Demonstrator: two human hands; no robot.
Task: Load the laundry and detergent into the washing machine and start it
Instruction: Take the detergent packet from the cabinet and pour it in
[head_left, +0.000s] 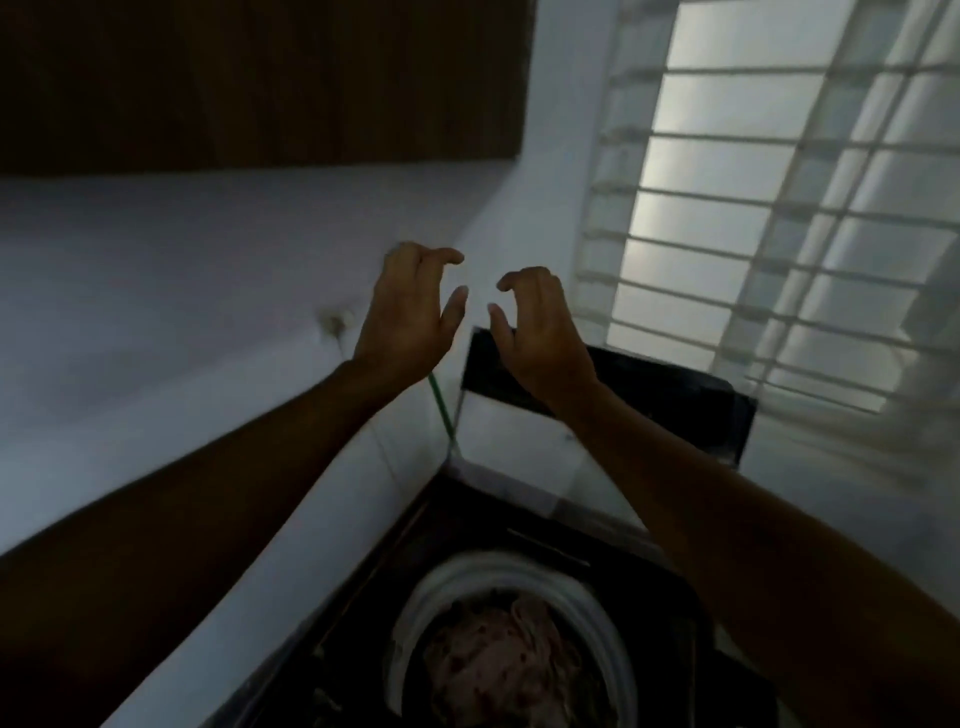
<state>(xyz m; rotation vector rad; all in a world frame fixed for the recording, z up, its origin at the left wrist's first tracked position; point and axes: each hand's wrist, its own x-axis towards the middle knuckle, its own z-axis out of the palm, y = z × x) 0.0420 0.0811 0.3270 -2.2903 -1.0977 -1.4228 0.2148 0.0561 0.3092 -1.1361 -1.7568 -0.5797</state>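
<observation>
A dark top-loading washing machine (670, 603) stands in the corner below me. Its lid (675, 400), dark-framed with a clear pane, is raised against the wall. Pinkish spotted laundry (509, 660) lies inside the white-rimmed drum (457, 571). Both arms reach up above the machine. My left hand (410, 312) hangs in the air with fingers loosely curled, holding nothing. My right hand (540, 327) is just in front of the lid's top edge, fingers bent, also holding nothing. Whether it touches the lid I cannot tell.
A white wall (156, 291) runs along the left, with a small fitting (332, 322) and a thin green line (441, 405) coming down to the machine. A dark wooden cabinet (260, 78) hangs above. A barred window (779, 208) fills the right.
</observation>
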